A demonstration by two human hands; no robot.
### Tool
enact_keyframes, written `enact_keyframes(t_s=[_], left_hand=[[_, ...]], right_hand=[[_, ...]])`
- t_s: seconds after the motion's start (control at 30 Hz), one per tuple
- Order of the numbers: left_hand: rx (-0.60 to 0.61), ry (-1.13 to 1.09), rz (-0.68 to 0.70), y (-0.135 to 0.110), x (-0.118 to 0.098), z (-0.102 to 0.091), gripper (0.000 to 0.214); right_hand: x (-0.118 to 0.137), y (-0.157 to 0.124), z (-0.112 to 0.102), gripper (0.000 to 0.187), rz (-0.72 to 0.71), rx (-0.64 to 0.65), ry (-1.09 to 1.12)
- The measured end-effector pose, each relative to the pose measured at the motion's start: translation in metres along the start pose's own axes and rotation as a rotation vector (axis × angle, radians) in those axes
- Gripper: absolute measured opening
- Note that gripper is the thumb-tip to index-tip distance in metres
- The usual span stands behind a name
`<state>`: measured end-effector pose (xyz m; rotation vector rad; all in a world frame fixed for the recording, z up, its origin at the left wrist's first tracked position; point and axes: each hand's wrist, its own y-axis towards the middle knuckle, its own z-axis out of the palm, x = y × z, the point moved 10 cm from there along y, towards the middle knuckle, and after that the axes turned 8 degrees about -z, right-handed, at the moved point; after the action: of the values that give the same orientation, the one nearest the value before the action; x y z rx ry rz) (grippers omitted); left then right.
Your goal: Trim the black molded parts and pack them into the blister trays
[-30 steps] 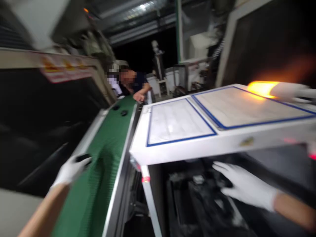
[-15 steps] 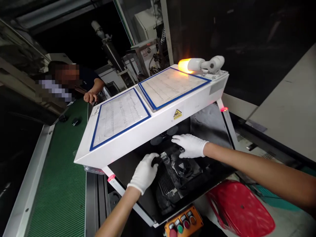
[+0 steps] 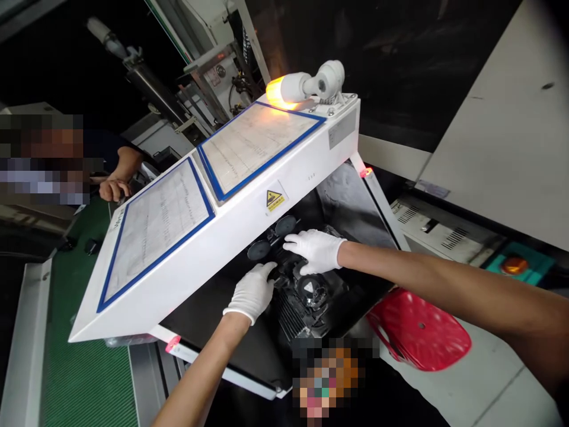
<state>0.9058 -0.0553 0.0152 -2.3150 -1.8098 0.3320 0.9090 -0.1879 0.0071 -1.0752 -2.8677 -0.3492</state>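
A pair of flat, round black discs, the lower-left disc (image 3: 258, 249) and the upper-right disc (image 3: 285, 225), sits near the centre of the frame, just under the lower edge of a sloping white metal hood (image 3: 200, 255). The line through the pair runs from lower left to upper right, roughly along that edge. The white-gloved left hand (image 3: 250, 293) is just below the lower-left disc, its fingertips pointing up and right. The white-gloved right hand (image 3: 315, 251) comes in from the right; its fingertips lie just below the upper-right disc, so it is the nearer hand to that one. Both hands have bent fingers among dark parts; whether either grasps anything, I cannot tell.

Below the fingers, a dark, ribbed, motor-like unit (image 3: 291, 314) lies inside an open black-walled bin (image 3: 222, 320) under the hood, with other dark parts too murky to separate. The hood bears two blue-framed paper sheets and a lit amber lamp (image 3: 278, 92) at its upper right. At the left of the frame, small black pieces (image 3: 92, 246) lie on a green ribbed conveyor belt (image 3: 89, 367), near a co-worker's bare hand (image 3: 114, 188).
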Motion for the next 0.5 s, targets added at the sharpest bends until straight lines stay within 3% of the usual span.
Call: enact_keyframes(t_s=[0.13, 0.33, 0.5], left_hand=[[-0.046, 0.047, -0.002, -0.004, -0.003, 0.008, 0.048], [-0.234, 0.079, -0.016, -0.014, -0.008, 0.015, 0.058], [-0.339, 0.047, 0.043, -0.014, -0.015, 0.016, 0.054]], right_hand=[[0.000, 0.001, -0.001, 0.075, 0.003, 0.012, -0.004], [0.001, 0.001, 0.000, 0.080, -0.003, 0.013, -0.014], [0.000, 0.001, 0.001, 0.081, -0.004, 0.015, -0.013]])
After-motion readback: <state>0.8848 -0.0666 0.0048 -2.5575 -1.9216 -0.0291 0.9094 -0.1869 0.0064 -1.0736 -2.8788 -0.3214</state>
